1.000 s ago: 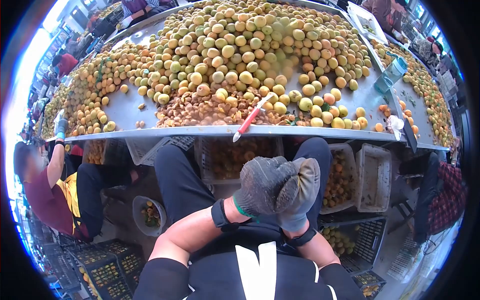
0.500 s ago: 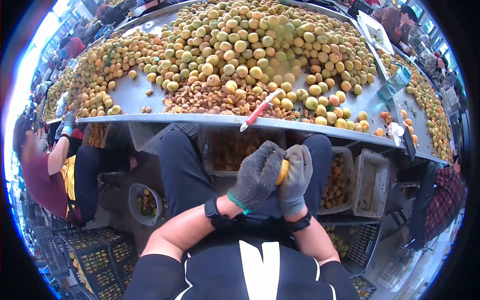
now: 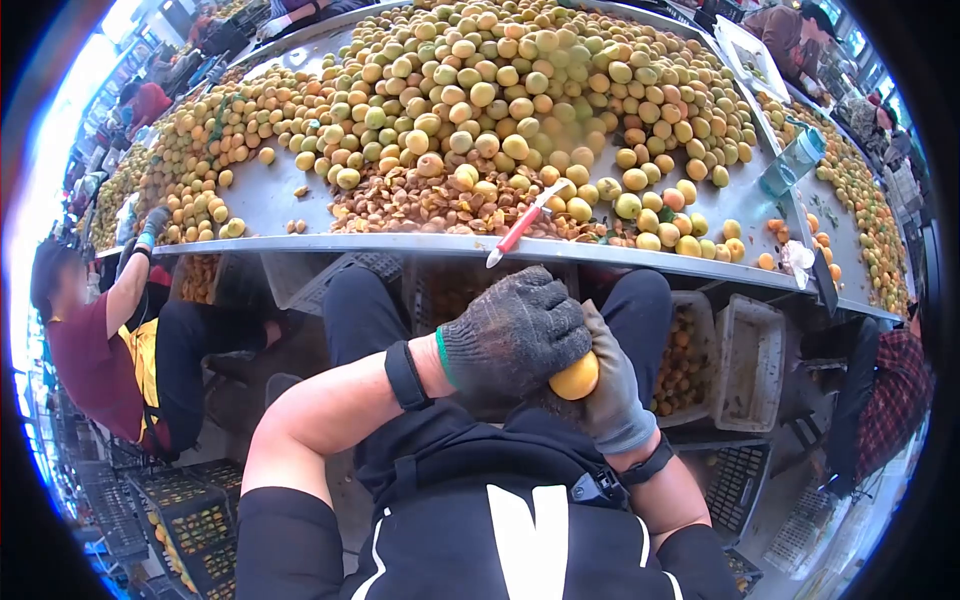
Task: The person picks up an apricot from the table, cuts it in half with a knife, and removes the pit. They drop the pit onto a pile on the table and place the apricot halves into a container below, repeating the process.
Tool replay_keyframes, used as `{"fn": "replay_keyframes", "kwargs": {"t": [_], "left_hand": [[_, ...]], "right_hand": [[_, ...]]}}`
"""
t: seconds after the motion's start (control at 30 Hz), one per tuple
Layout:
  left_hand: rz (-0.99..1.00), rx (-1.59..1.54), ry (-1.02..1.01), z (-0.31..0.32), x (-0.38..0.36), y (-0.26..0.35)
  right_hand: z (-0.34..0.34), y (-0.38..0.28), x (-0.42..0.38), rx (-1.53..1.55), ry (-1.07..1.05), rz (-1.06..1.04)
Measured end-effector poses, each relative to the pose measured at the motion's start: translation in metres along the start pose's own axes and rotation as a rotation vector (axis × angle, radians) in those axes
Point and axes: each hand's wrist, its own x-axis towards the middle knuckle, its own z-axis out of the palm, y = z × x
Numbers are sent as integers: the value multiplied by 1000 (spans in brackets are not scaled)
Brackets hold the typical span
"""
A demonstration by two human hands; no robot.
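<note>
In the head view a yellow-orange fruit [image 3: 575, 376] is held between my two gloved hands, over my lap. My left hand [image 3: 518, 332], in a dark grey glove with a green cuff, curls over the fruit from the upper left. My right hand [image 3: 613, 385], in a lighter grey glove, wraps round it from the right. A red-handled knife [image 3: 521, 228] lies on the table's front edge [image 3: 400, 243], its handle end sticking out over the edge. Behind the knife lies a heap of brown pits and fruit pieces [image 3: 420, 200].
A large pile of fruit [image 3: 470, 90] covers much of the metal table. A clear bottle [image 3: 793, 162] stands at the right. Crates [image 3: 748, 365] sit beneath the table. At the left, a co-worker in a maroon top [image 3: 85, 345] reaches to the table.
My left hand and forearm have swung up and over the fruit, and my right hand has turned and moved slightly lower. The co-worker's hand at the left has moved onto the table.
</note>
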Motion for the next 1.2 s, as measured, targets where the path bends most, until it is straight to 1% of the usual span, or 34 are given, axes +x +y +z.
{"fn": "replay_keyframes", "kwargs": {"t": [0.03, 0.07, 0.13, 0.17, 0.23, 0.27, 0.33, 0.37, 0.43, 0.47, 0.53, 0.57, 0.63, 0.67, 0.73, 0.77, 0.8, 0.87, 0.9, 0.93, 1.0, 1.03, 1.1, 1.13, 1.2], "left_hand": [[16, 63, -41, 2, -1, -1], [14, 62, -43, 5, -1, -2], [17, 80, -36, 8, -3, -1], [14, 79, -39, 9, -4, 0], [11, 61, 24, 11, -4, 4], [10, 56, 24, 11, -3, 4], [7, 127, -21, 9, -1, 4], [11, 127, -22, 9, 1, 4], [-45, 130, 14, 10, 3, 6], [-45, 131, 17, 9, 6, 7], [-109, 130, 57, 6, 9, 13], [-107, 128, 55, 5, 10, 15], [-152, 127, 37, 2, 13, 15], [-139, 127, 41, 5, 13, 15], [-187, 161, -51, 13, 7, 10], [-178, 186, -71, 17, 5, 10], [-173, 183, -69, 18, 2, 11], [-110, 136, -186, 17, -1, 11], [-95, 112, -153, 20, 1, 11], [-95, 101, -157, 22, 3, 12], [-83, 85, -86, 23, 8, 10], [-84, 87, -89, 23, 9, 10], [-70, 8, -47, 23, 11, 11], [-71, 11, -47, 25, 12, 9], [-102, 112, -51, 33, 14, 4]], "right_hand": [[-5, 2, 2, -39, -7, -45], [-13, 5, 1, -37, -6, -43], [-23, 8, -1, -902, 32, -454], [-23, 5, -2, -899, 31, -452], [-19, -2, -6, -1525, -163, -988], [-17, -2, -8, -1526, -159, -984], [-13, 0, -9, -1005, 23, -503], [-15, 0, -8, -1004, 25, -507], [-23, 2, -9, -1507, 40, -968], [-22, 4, -10, -1509, 38, -969], [-18, 14, -11, -1331, 270, -959], [-16, 15, -10, -1330, 273, -959], [-10, 9, -10, -1316, 195, -1187], [-13, 8, -7, -1320, 202, -1199], [-34, 14, 13, -283, 13, -459], [-39, 15, 25, 198, 108, -139], [-45, 14, 16, 196, 111, -145], [-12, -1, -11, -53, 137, 39], [-26, 5, -10, -93, 109, -39], [-43, 11, -4, -87, 120, -38], [-71, 17, 8, -468, 241, -311], [-69, 14, 5, -465, 239, -310], [-53, 4, -9, -1755, 190, -1206], [-38, 2, -13, -1754, 186, -1208], [-13, 4, -16, -1283, 447, -861]]}}
